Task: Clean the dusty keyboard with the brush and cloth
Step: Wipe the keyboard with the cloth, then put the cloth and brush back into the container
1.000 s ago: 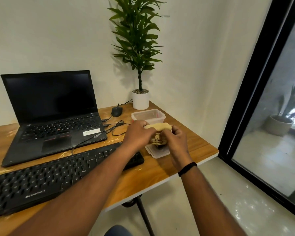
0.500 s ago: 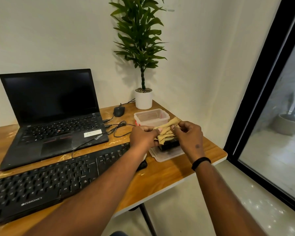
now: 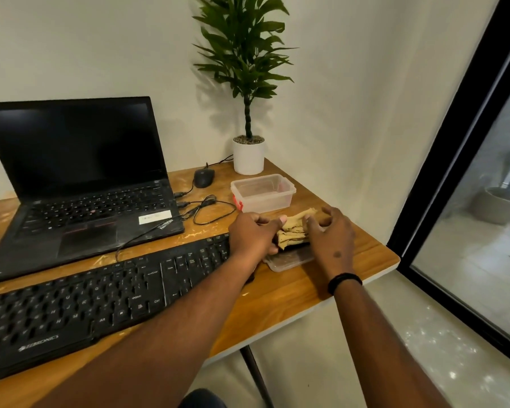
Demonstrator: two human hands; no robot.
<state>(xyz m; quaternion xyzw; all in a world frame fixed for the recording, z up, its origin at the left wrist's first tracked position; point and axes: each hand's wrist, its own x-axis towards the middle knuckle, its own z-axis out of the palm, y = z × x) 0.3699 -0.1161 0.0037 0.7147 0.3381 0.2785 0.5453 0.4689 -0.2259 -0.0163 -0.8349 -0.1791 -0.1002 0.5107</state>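
A black keyboard (image 3: 80, 304) lies along the front of the wooden desk (image 3: 280, 293). To its right, both hands meet over a clear plastic lid (image 3: 289, 259). My left hand (image 3: 252, 232) pinches the left end of a folded tan cloth (image 3: 293, 229). My right hand (image 3: 331, 235) holds the cloth's right side with fingers curled over it. A dark object sits under the cloth, mostly hidden; I cannot tell whether it is the brush.
An open black laptop (image 3: 80, 178) stands behind the keyboard, with cables (image 3: 206, 210) and a mouse (image 3: 204, 177) to its right. A clear plastic box (image 3: 262, 193) and a potted plant (image 3: 248, 156) sit at the back right. The desk edge and a glass door (image 3: 483, 201) are close on the right.
Both hands with the cloth have come down from above the lid to just over it. The view has shifted slightly left.
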